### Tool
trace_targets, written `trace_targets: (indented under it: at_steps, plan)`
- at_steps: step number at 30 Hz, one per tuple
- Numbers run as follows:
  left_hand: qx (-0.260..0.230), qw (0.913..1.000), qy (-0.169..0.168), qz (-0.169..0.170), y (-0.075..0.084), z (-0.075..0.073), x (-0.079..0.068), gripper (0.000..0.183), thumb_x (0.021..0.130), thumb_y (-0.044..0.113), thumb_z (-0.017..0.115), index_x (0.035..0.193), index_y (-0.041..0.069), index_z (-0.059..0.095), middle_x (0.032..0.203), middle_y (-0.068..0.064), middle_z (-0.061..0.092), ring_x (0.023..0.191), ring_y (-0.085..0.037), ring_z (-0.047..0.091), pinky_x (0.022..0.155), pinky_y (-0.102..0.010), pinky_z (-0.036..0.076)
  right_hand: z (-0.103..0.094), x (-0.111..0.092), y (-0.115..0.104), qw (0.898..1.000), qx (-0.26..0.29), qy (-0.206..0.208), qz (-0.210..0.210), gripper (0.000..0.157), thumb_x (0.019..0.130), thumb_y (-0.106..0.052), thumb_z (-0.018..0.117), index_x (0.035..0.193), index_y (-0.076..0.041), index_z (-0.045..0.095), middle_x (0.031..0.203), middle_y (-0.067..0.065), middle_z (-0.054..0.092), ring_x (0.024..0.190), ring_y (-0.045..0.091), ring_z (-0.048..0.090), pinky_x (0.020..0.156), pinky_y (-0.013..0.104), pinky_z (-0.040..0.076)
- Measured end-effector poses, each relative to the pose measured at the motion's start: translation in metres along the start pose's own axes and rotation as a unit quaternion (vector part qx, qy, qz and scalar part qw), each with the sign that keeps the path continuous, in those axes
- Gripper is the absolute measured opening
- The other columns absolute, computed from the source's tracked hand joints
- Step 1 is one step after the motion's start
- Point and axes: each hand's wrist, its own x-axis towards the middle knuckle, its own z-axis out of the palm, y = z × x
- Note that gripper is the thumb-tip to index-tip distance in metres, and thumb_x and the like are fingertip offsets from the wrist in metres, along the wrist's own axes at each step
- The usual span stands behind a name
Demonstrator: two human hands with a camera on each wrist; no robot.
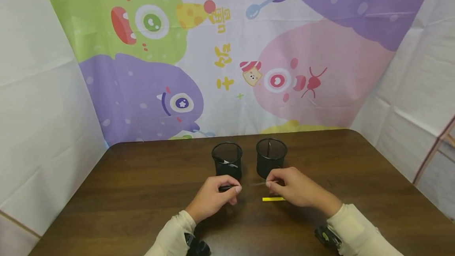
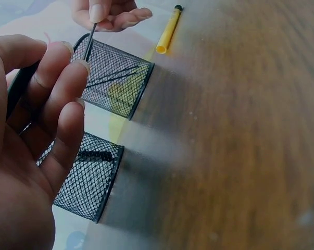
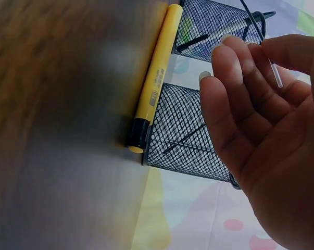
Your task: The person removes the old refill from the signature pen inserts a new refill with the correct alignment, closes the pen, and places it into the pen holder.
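Observation:
In the head view, my left hand (image 1: 213, 197) grips a black pen barrel (image 1: 224, 188), also visible as a dark pen body (image 2: 21, 88) in the left wrist view. A thin pen refill (image 1: 254, 184) spans the gap between both hands. Thumb and fingertips of my right hand (image 1: 294, 187) pinch it; its clear tail (image 3: 276, 75) pokes out past them in the right wrist view. Whether its far end sits inside the pen is hidden by the left fingers. Close by the right hand, a yellow tube with a black end (image 1: 272, 199) lies on the table.
Two black mesh cups stand behind the hands, a left cup (image 1: 227, 174) and a right cup (image 1: 266, 168). A black and silver pen (image 1: 228, 163) leans in the left one; the right one holds thin stick-like items. The brown table (image 1: 142, 196) meets a cartoon-printed curtain (image 1: 220, 106).

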Motion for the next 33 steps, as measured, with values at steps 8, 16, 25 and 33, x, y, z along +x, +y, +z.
trace_targets:
  at_steps: [8,16,25,33]
  plan:
    - [-0.001,0.9999,-0.007,0.015,-0.015,-0.001,0.000,0.020,0.097,0.025,0.069,0.103,0.007,0.073,0.070,0.002,0.068,0.065,-0.016,0.067,0.059,-0.026,0.051,0.004,0.000,-0.003,1.000,-0.017,-0.008,-0.005,0.010,0.099,-0.023,0.066,0.090,-0.018,0.070,0.077,-0.015,0.061,0.068,0.005,0.056,0.063,0.025,0.049]
    - [0.008,0.9992,-0.013,0.037,-0.014,0.000,0.002,0.023,0.097,0.031,0.069,0.106,0.010,0.074,0.074,-0.011,0.068,0.061,-0.016,0.066,0.054,-0.027,0.049,0.001,-0.002,-0.003,1.000,-0.026,-0.015,-0.001,0.010,0.099,-0.022,0.065,0.092,-0.017,0.070,0.079,-0.015,0.062,0.069,0.004,0.056,0.064,0.025,0.049]
    - [0.015,0.9997,-0.004,0.018,-0.015,0.002,0.003,0.015,0.096,0.020,0.070,0.104,0.008,0.074,0.074,-0.013,0.068,0.059,-0.013,0.064,0.054,-0.025,0.048,0.003,-0.001,-0.001,0.996,-0.082,-0.026,0.008,0.008,0.099,-0.021,0.065,0.092,-0.020,0.070,0.082,-0.019,0.061,0.075,0.001,0.057,0.072,0.028,0.051]
    - [0.004,0.9998,-0.009,0.020,-0.016,0.000,0.002,0.020,0.096,0.024,0.071,0.107,0.008,0.074,0.085,-0.012,0.070,0.060,-0.014,0.066,0.056,-0.027,0.052,0.005,-0.001,-0.003,0.991,-0.130,-0.022,0.012,0.006,0.096,-0.021,0.068,0.090,-0.024,0.069,0.080,-0.021,0.059,0.073,0.000,0.055,0.068,0.029,0.049]
